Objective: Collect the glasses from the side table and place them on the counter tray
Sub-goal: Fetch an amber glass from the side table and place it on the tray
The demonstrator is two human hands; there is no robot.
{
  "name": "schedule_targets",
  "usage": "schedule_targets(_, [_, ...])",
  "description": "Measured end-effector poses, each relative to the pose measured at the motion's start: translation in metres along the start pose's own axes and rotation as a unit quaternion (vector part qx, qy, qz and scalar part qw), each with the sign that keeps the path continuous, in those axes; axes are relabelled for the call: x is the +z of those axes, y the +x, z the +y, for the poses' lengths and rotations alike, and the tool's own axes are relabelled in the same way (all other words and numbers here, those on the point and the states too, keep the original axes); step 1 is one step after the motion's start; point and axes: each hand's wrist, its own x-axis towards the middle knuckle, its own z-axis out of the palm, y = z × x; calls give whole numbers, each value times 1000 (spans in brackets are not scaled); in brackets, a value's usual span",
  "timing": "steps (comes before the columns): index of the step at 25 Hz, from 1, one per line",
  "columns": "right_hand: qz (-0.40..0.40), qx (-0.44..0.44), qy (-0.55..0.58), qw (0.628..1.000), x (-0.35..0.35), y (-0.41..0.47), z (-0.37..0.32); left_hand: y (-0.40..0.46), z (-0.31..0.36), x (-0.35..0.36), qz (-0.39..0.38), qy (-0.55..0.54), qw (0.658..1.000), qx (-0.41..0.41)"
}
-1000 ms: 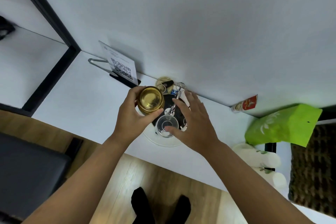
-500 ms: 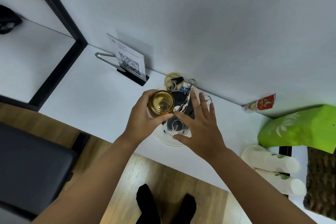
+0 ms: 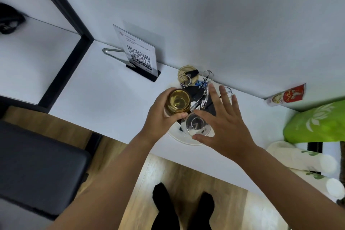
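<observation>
Your left hand [image 3: 158,117] has its grip closed around the amber glass [image 3: 178,103], fingers on the far side and thumb on the near side, holding it over the far-left edge of the round white tray [image 3: 179,137] on the white desk [image 3: 104,95]. Your right hand [image 3: 222,123] has a released grip: the fingers are spread and straight above the tray's right half, with thumb and forefinger on either side of the clear glass [image 3: 197,125], which stands upright on the tray. Contact with that glass cannot be confirmed from this angle. A second amber glass [image 3: 187,76] stands just beyond the tray against the wall. The QR code sign [image 3: 139,56] stands left of the tray, and metal tongs [image 3: 112,52] lie behind the sign.
</observation>
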Motion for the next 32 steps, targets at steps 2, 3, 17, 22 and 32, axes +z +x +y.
schedule_targets(2, [-3,-2,7,1000,1,1,2,1,-10,0,-14,11,1000,2])
schedule_targets(3, [-6,-3,9,1000,1,2,2,0,-13,0,-16,14,1000,4])
schedule_targets(17, [2,-4,34,999,5,1,2,0,-14,-7,-70,49,996,-19])
schedule_targets(22, [4,-11,40,999,6,-3,5,-1,-10,-12,-81,69,994,-25])
schedule_targets(32, [6,15,56,998,12,-18,5,-14,3,-12,-60,99,993,-20])
